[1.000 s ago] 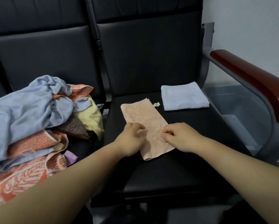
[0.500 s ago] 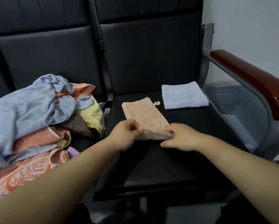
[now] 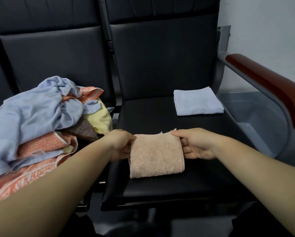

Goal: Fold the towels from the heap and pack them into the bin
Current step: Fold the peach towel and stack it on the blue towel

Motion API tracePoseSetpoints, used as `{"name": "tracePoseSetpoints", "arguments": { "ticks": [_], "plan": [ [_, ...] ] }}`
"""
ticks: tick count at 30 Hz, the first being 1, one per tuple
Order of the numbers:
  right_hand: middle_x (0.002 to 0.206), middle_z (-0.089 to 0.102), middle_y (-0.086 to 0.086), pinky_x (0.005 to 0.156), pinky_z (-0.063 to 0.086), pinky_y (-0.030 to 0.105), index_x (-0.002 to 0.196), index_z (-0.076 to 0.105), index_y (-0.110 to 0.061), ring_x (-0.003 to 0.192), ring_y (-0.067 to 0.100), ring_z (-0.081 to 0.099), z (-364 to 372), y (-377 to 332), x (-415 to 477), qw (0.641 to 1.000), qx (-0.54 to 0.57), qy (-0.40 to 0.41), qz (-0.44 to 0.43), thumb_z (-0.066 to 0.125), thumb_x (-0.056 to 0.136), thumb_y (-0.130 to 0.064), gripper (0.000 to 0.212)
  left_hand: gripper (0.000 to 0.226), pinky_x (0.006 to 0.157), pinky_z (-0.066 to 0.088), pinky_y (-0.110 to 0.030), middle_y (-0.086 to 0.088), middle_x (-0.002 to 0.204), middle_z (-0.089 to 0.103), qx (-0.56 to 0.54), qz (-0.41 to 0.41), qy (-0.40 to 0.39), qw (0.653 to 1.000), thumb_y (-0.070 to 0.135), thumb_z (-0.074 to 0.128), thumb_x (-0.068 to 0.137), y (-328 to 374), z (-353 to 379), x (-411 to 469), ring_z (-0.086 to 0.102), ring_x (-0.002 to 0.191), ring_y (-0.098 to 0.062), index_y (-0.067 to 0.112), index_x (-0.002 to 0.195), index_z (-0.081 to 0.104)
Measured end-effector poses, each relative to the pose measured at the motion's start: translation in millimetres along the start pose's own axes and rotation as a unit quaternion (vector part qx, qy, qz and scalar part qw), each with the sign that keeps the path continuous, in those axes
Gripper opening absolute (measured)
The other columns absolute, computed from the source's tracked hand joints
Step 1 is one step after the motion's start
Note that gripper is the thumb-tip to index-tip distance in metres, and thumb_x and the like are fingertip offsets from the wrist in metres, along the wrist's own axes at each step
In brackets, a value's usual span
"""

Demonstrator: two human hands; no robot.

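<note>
Presently, a doubled peach terry towel (image 3: 156, 158) is pinched on the black padded seat (image 3: 160, 190) by the left hand (image 3: 121, 145) and right hand (image 3: 196, 144). One folded pale-blue towel (image 3: 197, 103) is unpacked, the multicoloured heap (image 3: 32, 117) is unfolded, and nothing is seen in the grey plastic bin (image 3: 256, 108).

There were two hands, a left hand (image 3: 121, 146) and a right hand (image 3: 197, 145); two folded towels, one pink towel (image 3: 156, 159) and one blue towel (image 3: 197, 103); one heap (image 3: 40, 120), its towels too tangled to count; one bin (image 3: 263, 113); one armrest (image 3: 269, 86).
</note>
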State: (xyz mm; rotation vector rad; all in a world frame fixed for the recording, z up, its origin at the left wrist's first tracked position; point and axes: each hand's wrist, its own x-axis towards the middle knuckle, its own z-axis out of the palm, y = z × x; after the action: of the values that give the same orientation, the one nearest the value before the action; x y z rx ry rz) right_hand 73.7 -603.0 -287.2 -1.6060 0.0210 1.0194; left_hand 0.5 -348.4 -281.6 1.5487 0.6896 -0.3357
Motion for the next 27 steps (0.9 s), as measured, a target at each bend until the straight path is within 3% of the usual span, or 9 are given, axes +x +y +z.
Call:
{"name": "tracePoseSetpoints", "arguments": {
  "ticks": [5, 8, 11, 13, 16, 19, 23, 25, 27],
  "plan": [
    [0.111, 0.079, 0.007, 0.09, 0.061, 0.036, 0.114, 0.073, -0.014, 0.103, 0.02, 0.076, 11, 5, 9, 0.992, -0.107, 0.041, -0.044, 0.067, 0.091, -0.002, 0.027, 0.026, 0.054, 0.051, -0.031, -0.008, 0.068, 0.054, 0.023, 0.057, 0.052, 0.997, -0.003, 0.044, 0.099, -10, -7, 5, 0.054, 0.055, -0.021, 0.017, 0.082, 0.05],
    [0.108, 0.077, 0.008, 0.089, 0.063, 0.038, 0.107, 0.074, -0.014, 0.1, 0.021, 0.075, 18, 5, 14, 0.98, -0.169, 0.08, -0.074, 0.07, 0.086, 0.001, 0.026, 0.025, 0.057, 0.053, -0.031, -0.005, 0.068, 0.058, 0.06, 0.079, 0.05, 0.994, -0.006, 0.045, 0.096, -12, -12, 3, 0.06, 0.053, -0.015, 0.012, 0.084, 0.058],
    [0.107, 0.075, 0.009, 0.085, 0.065, 0.04, 0.105, 0.074, -0.015, 0.097, 0.022, 0.075, 23, 4, 18, 0.966, -0.223, 0.106, -0.081, 0.069, 0.083, -0.001, 0.027, 0.016, 0.067, 0.057, -0.036, -0.009, 0.08, 0.064, 0.122, 0.104, 0.082, 0.984, -0.003, 0.056, 0.092, -18, -20, 6, 0.064, 0.07, -0.021, 0.01, 0.09, 0.065],
    [0.107, 0.075, 0.014, 0.078, 0.064, 0.037, 0.105, 0.073, -0.012, 0.087, 0.021, 0.072, 26, 4, 21, 0.957, -0.248, 0.127, -0.077, 0.07, 0.08, -0.003, 0.026, 0.013, 0.073, 0.056, -0.032, -0.004, 0.088, 0.068, 0.213, 0.14, 0.093, 0.963, 0.005, 0.067, 0.088, -23, -23, 9, 0.065, 0.079, -0.019, 0.016, 0.094, 0.07],
    [0.097, 0.076, 0.013, 0.066, 0.059, 0.036, 0.105, 0.072, -0.008, 0.073, 0.02, 0.066, 30, 4, 25, 0.931, -0.317, 0.166, -0.066, 0.074, 0.079, -0.011, 0.026, 0.014, 0.06, 0.041, -0.014, 0.006, 0.087, 0.068, 0.394, 0.209, 0.117, 0.888, 0.025, 0.066, 0.091, -30, -22, 9, 0.06, 0.07, -0.004, 0.022, 0.105, 0.069],
    [0.074, 0.066, 0.004, 0.059, 0.045, 0.033, 0.095, 0.073, -0.006, 0.063, 0.019, 0.057, 32, -2, 23, 0.88, -0.435, 0.189, -0.035, 0.072, 0.079, -0.031, 0.03, 0.018, 0.057, 0.037, -0.025, 0.001, 0.085, 0.066, 0.452, 0.233, 0.181, 0.842, 0.035, 0.055, 0.097, -34, -16, 9, 0.059, 0.072, -0.014, 0.017, 0.101, 0.058],
    [0.075, 0.063, 0.0, 0.059, 0.043, 0.03, 0.082, 0.066, -0.015, 0.065, 0.016, 0.056, 38, -9, 17, 0.853, -0.495, 0.165, -0.015, 0.071, 0.08, -0.041, 0.027, 0.023, 0.053, 0.043, -0.031, -0.003, 0.075, 0.065, 0.416, 0.172, 0.18, 0.875, 0.032, 0.061, 0.092, -31, -11, 7, 0.061, 0.067, -0.017, 0.011, 0.086, 0.053],
    [0.082, 0.067, 0.003, 0.063, 0.047, 0.031, 0.082, 0.066, -0.012, 0.071, 0.017, 0.06, 41, -6, 16, 0.877, -0.457, 0.149, -0.015, 0.076, 0.078, -0.035, 0.025, 0.022, 0.057, 0.059, -0.04, -0.006, 0.065, 0.067, 0.374, 0.144, 0.149, 0.904, 0.022, 0.075, 0.08, -26, -8, 3, 0.066, 0.064, -0.023, 0.01, 0.07, 0.058],
    [0.083, 0.063, 0.003, 0.063, 0.046, 0.031, 0.078, 0.06, -0.013, 0.073, 0.018, 0.06, 39, -3, 16, 0.9, -0.413, 0.141, -0.014, 0.078, 0.079, -0.027, 0.023, 0.025, 0.063, 0.063, -0.044, -0.01, 0.065, 0.066, 0.298, 0.125, 0.141, 0.936, 0.01, 0.081, 0.076, -23, -2, 2, 0.067, 0.064, -0.025, 0.01, 0.068, 0.057]
  ]
}}
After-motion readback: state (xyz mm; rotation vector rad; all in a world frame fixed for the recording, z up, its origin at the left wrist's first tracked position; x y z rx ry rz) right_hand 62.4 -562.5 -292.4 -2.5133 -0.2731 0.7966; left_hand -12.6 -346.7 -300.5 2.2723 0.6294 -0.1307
